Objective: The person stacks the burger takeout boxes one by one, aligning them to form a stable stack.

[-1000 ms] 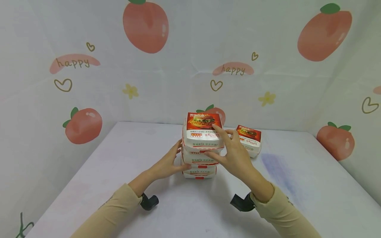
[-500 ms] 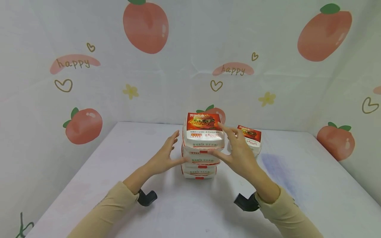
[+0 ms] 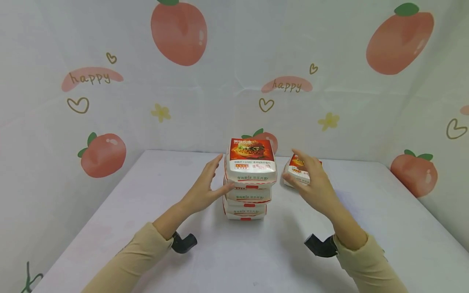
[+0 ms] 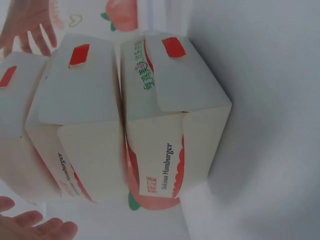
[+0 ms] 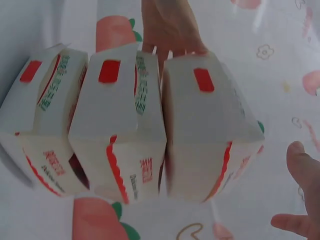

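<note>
Three white burger boxes with red tabs are stacked in the middle of the table, the top box [image 3: 250, 162] showing a burger picture on a red lid. Below it are the middle box [image 3: 253, 196] and the bottom box [image 3: 244, 211]. My left hand [image 3: 201, 191] is at the stack's left side, fingers extended; its thumb tip is by the top box's lower edge, and contact is unclear. To the right, my right hand [image 3: 316, 187] hovers spread in front of a fourth burger box [image 3: 297, 169], partly covering it. Both wrist views show the stack's sides, with nothing held.
The white table [image 3: 146, 260] runs back to a white cloth backdrop [image 3: 220, 101] printed with red fruit, hearts and flowers. A black wrist mount [image 3: 184, 243] sticks out from the left sleeve, another black mount [image 3: 320, 245] from the right.
My right hand has come away from the top box and moved right, to the fourth box. My left hand has eased off the lower stack and risen slightly. The stack stays put.
</note>
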A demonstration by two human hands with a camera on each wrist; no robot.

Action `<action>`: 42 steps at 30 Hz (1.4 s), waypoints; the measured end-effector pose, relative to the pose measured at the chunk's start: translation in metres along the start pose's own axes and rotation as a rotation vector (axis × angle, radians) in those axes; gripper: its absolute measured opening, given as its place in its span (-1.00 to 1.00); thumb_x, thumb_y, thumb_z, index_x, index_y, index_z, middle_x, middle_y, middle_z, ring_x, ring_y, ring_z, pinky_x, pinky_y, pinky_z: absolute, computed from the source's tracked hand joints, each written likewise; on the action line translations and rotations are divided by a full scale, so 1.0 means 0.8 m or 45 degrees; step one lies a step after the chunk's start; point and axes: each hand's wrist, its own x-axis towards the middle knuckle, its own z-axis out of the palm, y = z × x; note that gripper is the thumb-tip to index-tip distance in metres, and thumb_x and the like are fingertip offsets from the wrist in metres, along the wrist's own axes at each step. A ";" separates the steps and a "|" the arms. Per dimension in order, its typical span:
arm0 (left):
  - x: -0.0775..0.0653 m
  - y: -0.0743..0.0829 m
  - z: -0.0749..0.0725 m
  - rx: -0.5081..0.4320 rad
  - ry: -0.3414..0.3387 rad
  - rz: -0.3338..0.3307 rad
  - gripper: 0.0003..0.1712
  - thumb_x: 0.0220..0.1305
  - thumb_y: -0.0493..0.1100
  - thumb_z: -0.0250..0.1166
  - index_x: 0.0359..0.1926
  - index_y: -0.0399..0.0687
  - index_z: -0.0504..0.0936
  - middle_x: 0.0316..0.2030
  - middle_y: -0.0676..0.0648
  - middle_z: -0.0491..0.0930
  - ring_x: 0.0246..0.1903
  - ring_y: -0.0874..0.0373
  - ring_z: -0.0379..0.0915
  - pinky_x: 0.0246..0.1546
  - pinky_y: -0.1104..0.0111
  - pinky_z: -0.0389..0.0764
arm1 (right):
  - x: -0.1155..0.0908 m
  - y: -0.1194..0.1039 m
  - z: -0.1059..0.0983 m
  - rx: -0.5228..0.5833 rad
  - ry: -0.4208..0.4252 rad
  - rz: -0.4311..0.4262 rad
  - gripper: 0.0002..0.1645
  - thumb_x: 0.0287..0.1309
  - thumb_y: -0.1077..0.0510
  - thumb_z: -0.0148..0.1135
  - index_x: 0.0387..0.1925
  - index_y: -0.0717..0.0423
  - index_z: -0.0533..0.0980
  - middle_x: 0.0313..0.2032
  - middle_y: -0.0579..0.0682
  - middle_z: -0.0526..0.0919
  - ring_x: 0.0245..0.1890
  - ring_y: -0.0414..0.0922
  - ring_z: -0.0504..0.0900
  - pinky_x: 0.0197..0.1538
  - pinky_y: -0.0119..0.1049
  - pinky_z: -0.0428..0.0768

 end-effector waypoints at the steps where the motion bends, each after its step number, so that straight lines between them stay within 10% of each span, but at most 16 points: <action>1: 0.000 0.001 0.000 0.004 0.006 0.005 -0.01 0.22 0.03 0.25 0.47 -0.01 -0.17 0.44 -0.12 -0.09 0.43 -0.09 -0.12 0.37 -0.03 0.16 | 0.001 0.005 -0.003 0.009 0.007 -0.001 -0.20 0.19 -0.04 0.19 0.39 0.00 0.11 0.18 0.25 0.29 0.13 0.20 0.39 0.13 0.21 0.38; 19: -0.001 0.001 0.003 0.036 0.026 0.053 -0.12 0.26 -0.02 0.22 0.45 0.03 -0.07 0.42 -0.12 -0.01 0.42 -0.06 -0.10 0.31 -0.11 0.21 | 0.008 0.090 -0.019 -0.096 0.061 0.234 -0.19 0.26 -0.05 0.09 0.37 0.25 0.05 0.18 0.52 0.19 0.11 0.42 0.35 0.10 0.30 0.39; 42: -0.003 0.001 0.004 0.060 0.025 0.040 -0.14 0.27 -0.01 0.20 0.45 0.01 -0.06 0.42 -0.12 -0.01 0.42 -0.07 -0.10 0.30 -0.10 0.23 | 0.012 0.175 0.006 -0.162 -0.174 0.386 0.05 0.12 -0.04 0.25 0.40 0.28 -0.11 0.21 0.61 0.17 0.17 0.48 0.24 0.16 0.34 0.30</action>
